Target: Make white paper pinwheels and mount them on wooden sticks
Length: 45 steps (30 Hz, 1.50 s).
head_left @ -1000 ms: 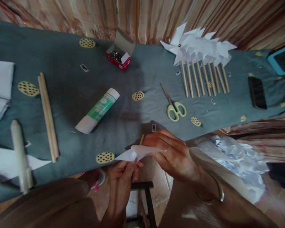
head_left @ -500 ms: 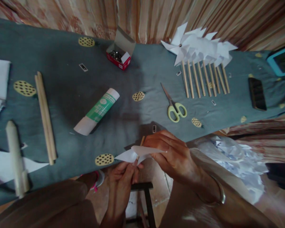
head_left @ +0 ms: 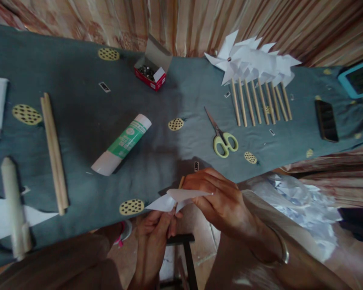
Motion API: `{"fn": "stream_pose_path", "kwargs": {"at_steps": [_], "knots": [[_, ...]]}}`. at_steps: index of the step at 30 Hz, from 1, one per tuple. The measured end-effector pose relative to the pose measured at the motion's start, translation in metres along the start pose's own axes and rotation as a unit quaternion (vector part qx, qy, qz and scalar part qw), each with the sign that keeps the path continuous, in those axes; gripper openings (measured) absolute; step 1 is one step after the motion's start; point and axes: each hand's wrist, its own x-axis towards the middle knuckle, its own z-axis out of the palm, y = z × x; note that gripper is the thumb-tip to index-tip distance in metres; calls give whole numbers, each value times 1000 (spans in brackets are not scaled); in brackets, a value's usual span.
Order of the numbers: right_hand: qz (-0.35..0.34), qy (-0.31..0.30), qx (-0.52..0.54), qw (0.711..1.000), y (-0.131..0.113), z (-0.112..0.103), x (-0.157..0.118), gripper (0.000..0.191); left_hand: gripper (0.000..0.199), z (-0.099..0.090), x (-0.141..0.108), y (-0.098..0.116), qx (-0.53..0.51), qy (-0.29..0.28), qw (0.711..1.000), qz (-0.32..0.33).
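Basically, key relation: the folded white paper [head_left: 187,195] sits between the hands, at the near edge of the counter [head_left: 160,169]. Left hand [head_left: 155,226] is nearer its middle, grip pinched on it from below. Right hand [head_left: 219,199] is at its right wing, fingers curled; fingertips hidden, so can't tell what that grip clamps. Wooden stick [head_left: 182,182] mostly covered; one end pokes out past the paper beside the right fingers. Its long axis seems to run away from the body, leaning slightly right; the paper lies across it.

Counts: one paper, one stick at the hands. White pinwheels [head_left: 257,60] overlap, about nine going by handles. Loose sticks [head_left: 53,153]: at least two. Scissors [head_left: 220,133], green-labelled roll [head_left: 122,144], red box [head_left: 157,85], phone [head_left: 326,121], blue-framed device [head_left: 361,79]: one each.
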Motion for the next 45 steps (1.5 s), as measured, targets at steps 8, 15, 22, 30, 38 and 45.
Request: {"fn": "stream_pose_path", "kwargs": {"at_steps": [8,15,22,30,38,45], "knots": [[55,-5,16,998,-3,-1,3,12,45,1,1,-1,-8,-12,1000,2],[176,-20,88,980,-7,-3,8,10,41,-3,0,-3,-3,-17,1000,12],[273,-42,187,943,-2,-1,15,10,36,1,-2,2,-23,-3,998,50],[276,-113,136,945,13,-3,27,16,41,7,-9,12,-6,-39,997,65],[248,-191,2,950,7,-14,40,14,44,11,-16,12,-13,-38,996,86],[221,-212,-66,950,3,-17,42,12,47,13,-14,4,-59,-40,992,108]]}}
